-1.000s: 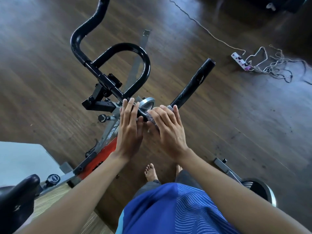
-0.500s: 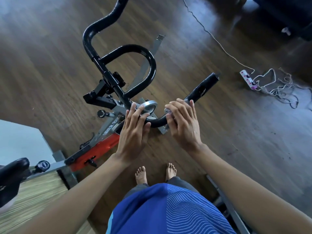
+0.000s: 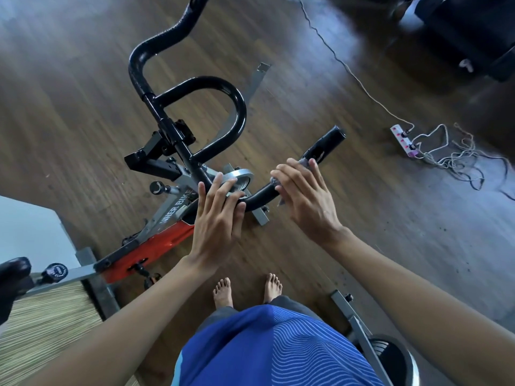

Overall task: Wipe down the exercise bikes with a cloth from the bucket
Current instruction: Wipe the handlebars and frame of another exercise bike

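A black-handlebarred exercise bike (image 3: 178, 207) with a grey and red frame stands on the dark wood floor in front of me. My left hand (image 3: 217, 218) rests with straight fingers on the handlebar's near bend, thumb against the bar. My right hand (image 3: 303, 199) presses a greyish cloth (image 3: 303, 162) around the right handlebar arm (image 3: 326, 143); only the cloth's edges show past my fingers. No bucket is in view.
A power strip (image 3: 404, 139) with tangled cords lies on the floor at right, its cable running to the top. A second bike's base and flywheel (image 3: 390, 355) stand at lower right. The bike saddle (image 3: 12, 277) is at far left over a striped mat. My bare feet stand below.
My right hand has slid the cloth outward along the right handlebar arm, away from my left hand. My left hand has stayed at the bend. The view has shifted.
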